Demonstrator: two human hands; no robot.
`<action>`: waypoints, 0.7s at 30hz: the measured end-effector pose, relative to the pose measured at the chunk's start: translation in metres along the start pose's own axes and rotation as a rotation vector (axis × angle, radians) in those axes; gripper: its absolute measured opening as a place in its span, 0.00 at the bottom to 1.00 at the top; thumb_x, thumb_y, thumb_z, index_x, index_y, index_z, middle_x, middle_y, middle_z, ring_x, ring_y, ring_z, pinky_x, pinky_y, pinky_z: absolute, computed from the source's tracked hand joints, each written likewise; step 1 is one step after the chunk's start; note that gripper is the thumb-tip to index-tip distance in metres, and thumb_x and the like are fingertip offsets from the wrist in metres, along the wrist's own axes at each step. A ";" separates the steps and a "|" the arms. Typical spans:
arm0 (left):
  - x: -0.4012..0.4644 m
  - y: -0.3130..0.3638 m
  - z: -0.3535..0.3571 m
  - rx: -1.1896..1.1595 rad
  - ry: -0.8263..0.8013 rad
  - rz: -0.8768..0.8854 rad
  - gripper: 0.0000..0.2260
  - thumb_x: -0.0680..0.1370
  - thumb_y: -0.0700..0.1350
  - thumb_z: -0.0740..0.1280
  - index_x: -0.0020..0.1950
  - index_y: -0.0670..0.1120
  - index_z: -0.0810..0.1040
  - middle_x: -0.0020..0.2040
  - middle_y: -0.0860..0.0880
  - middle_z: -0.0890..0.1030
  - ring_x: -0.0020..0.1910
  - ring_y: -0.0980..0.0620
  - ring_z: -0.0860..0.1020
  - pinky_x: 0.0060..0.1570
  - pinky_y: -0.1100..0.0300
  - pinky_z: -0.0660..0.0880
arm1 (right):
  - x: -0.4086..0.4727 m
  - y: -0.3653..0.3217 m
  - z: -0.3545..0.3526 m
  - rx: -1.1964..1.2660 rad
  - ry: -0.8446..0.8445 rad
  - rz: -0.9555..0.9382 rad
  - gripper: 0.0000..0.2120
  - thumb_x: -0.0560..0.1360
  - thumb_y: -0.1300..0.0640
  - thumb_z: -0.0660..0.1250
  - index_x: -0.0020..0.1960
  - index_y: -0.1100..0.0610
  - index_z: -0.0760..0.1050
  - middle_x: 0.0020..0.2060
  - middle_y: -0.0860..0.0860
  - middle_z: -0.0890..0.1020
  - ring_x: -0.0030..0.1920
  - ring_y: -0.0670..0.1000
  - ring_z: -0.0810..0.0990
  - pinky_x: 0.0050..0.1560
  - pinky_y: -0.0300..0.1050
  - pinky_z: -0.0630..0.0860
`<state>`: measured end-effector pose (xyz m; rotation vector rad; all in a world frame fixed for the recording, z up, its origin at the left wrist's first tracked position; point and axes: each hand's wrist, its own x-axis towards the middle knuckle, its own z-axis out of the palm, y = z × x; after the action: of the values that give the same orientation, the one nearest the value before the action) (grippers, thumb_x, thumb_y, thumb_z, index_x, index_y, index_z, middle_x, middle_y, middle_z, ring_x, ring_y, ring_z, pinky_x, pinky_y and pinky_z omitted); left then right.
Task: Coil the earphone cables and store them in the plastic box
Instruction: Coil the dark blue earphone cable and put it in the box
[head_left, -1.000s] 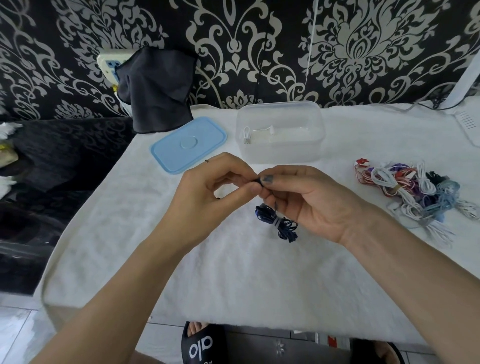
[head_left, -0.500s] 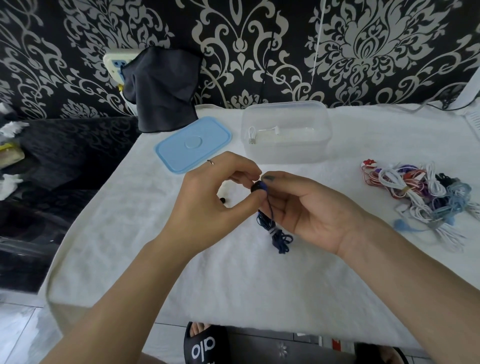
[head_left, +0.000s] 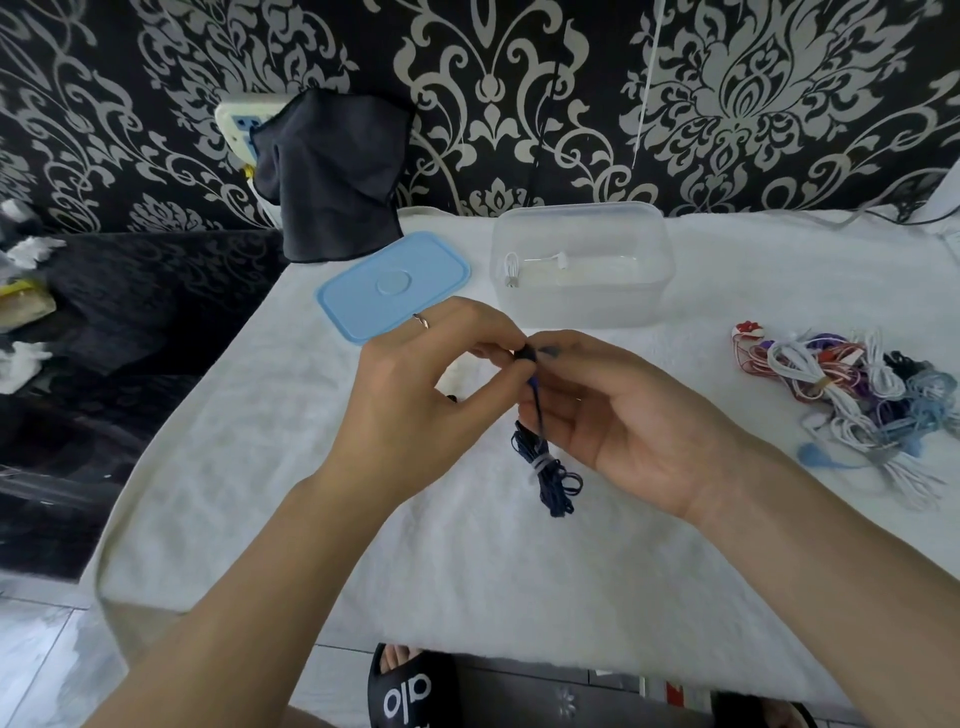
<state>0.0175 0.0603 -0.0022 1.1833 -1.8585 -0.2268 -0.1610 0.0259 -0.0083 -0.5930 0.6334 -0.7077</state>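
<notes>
Both hands meet above the white cloth (head_left: 467, 545): the left hand (head_left: 415, 410) and right hand (head_left: 618, 421) pinch the dark earbud end (head_left: 525, 355) between fingertips, the blue cable bundle (head_left: 545, 467) dangling below, near the open box (head_left: 579, 270). Better, I judge, to keep that pinch firm and tuck the loose end snugly so the coil stays tight before it goes in the box.

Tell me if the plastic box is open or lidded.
Open. The plastic box has no lid on; the blue lid lies flat on the cloth beside it.
</notes>
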 end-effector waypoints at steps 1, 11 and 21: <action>-0.001 0.000 0.000 -0.015 -0.002 -0.019 0.05 0.75 0.33 0.75 0.49 0.38 0.83 0.45 0.48 0.84 0.46 0.53 0.83 0.50 0.61 0.79 | 0.000 0.000 0.000 0.006 -0.004 0.004 0.07 0.79 0.64 0.64 0.53 0.62 0.80 0.56 0.62 0.80 0.43 0.51 0.82 0.49 0.42 0.82; -0.001 0.001 -0.001 -0.147 -0.039 -0.117 0.07 0.74 0.33 0.76 0.50 0.39 0.83 0.46 0.48 0.84 0.47 0.49 0.83 0.50 0.54 0.80 | 0.001 0.000 -0.002 0.002 -0.024 0.035 0.09 0.75 0.64 0.65 0.53 0.63 0.81 0.57 0.63 0.79 0.40 0.50 0.82 0.46 0.42 0.81; -0.001 -0.002 0.000 -0.095 -0.051 -0.078 0.07 0.73 0.32 0.76 0.48 0.40 0.83 0.46 0.48 0.83 0.48 0.50 0.82 0.50 0.58 0.79 | 0.005 -0.001 -0.004 -0.092 0.042 -0.014 0.09 0.77 0.70 0.63 0.52 0.63 0.80 0.50 0.61 0.83 0.44 0.54 0.84 0.46 0.43 0.81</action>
<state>0.0188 0.0602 -0.0046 1.1955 -1.8272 -0.3877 -0.1614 0.0203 -0.0121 -0.6695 0.7040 -0.7086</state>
